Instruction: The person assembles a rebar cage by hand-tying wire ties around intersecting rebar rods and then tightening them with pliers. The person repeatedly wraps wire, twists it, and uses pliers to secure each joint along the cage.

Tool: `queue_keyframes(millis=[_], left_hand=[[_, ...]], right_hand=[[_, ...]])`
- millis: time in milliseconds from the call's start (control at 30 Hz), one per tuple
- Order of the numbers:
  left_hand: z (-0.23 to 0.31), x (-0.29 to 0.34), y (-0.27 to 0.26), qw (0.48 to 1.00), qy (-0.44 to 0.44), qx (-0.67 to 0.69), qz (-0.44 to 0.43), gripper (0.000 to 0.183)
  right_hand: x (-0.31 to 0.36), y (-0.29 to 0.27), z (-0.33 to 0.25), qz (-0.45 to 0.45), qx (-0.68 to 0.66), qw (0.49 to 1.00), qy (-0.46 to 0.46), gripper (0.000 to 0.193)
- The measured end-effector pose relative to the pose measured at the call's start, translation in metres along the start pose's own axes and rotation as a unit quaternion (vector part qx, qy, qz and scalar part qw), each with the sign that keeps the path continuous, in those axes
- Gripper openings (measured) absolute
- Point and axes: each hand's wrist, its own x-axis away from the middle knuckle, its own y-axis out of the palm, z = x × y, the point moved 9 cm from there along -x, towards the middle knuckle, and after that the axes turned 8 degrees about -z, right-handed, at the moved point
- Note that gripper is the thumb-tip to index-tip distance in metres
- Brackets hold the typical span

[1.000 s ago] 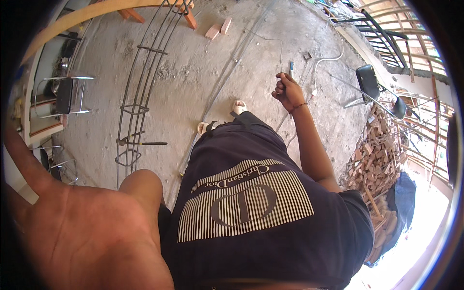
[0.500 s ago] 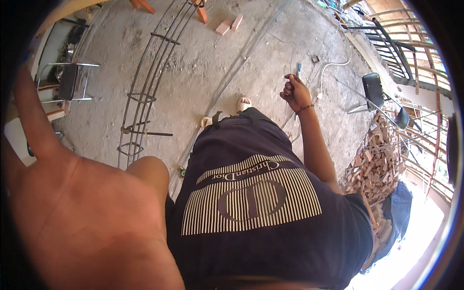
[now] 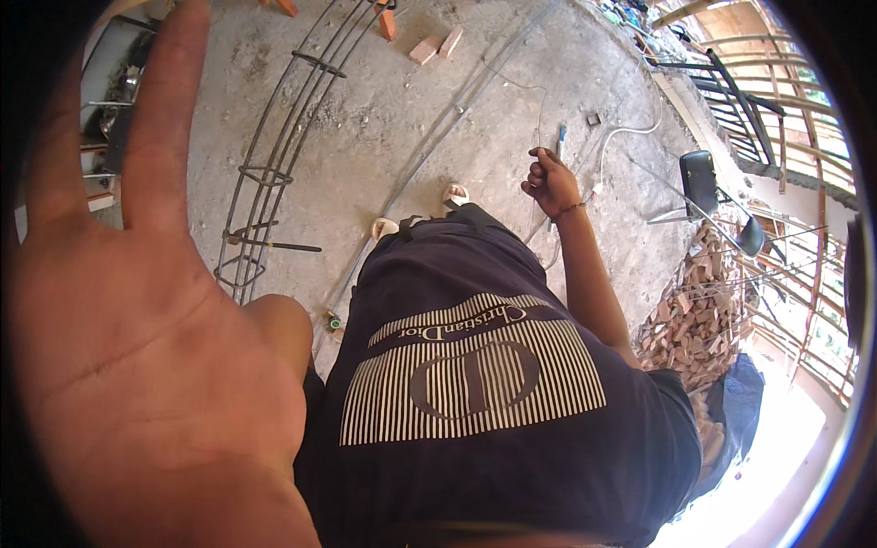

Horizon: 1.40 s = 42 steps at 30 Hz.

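Note:
My left hand (image 3: 155, 356) fills the left side close to the camera. Its palm faces me and its fingers are spread, with nothing in them. Farther out, my right hand (image 3: 552, 186) is closed, fingertips pinched on a thin wire (image 3: 545, 102) that rises from them and bends left over the concrete floor. A slim blue-and-white tool (image 3: 561, 139) shows just behind this hand; whether it lies on the floor or touches the hand I cannot tell. A long rebar cage (image 3: 279, 146) with square ties lies left of centre, a dark bar (image 3: 288, 247) across its near end.
Two bricks (image 3: 426, 49) lie at the far middle. A pale cable (image 3: 630, 122) curves over the floor by a black-seated chair (image 3: 699, 183). Broken bricks (image 3: 694, 320) are heaped at right beside a dark blue sack (image 3: 738, 397). A green-and-black round item (image 3: 334, 321) sits near my knee.
My left hand has turned and risen, so its spread fingers now stand up in view. My right hand has shifted slightly left and nearer, the thin wire moving with it.

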Motion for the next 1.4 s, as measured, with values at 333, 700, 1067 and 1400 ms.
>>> queue_keyframes(millis=[333, 700, 1067, 1400], left_hand=[[0.002, -0.005, 0.0, 1.0, -0.006, 0.007, -0.01, 0.086], [0.001, 0.0, 0.01, 1.0, -0.021, 0.002, -0.019, 0.084], [-0.004, 0.007, 0.014, 0.999, -0.033, 0.0, -0.022, 0.082], [0.029, 0.004, -0.009, 0.999, -0.023, 0.013, -0.038, 0.08]], right_hand=[[-0.005, 0.001, 0.001, -0.014, 0.013, 1.0, 0.01, 0.023], [-0.009, 0.006, 0.002, -0.007, 0.027, 0.999, 0.016, 0.024], [-0.017, 0.007, 0.006, -0.028, 0.021, 0.999, 0.02, 0.024], [-0.011, 0.009, 0.001, -0.017, 0.048, 0.998, 0.028, 0.024]])
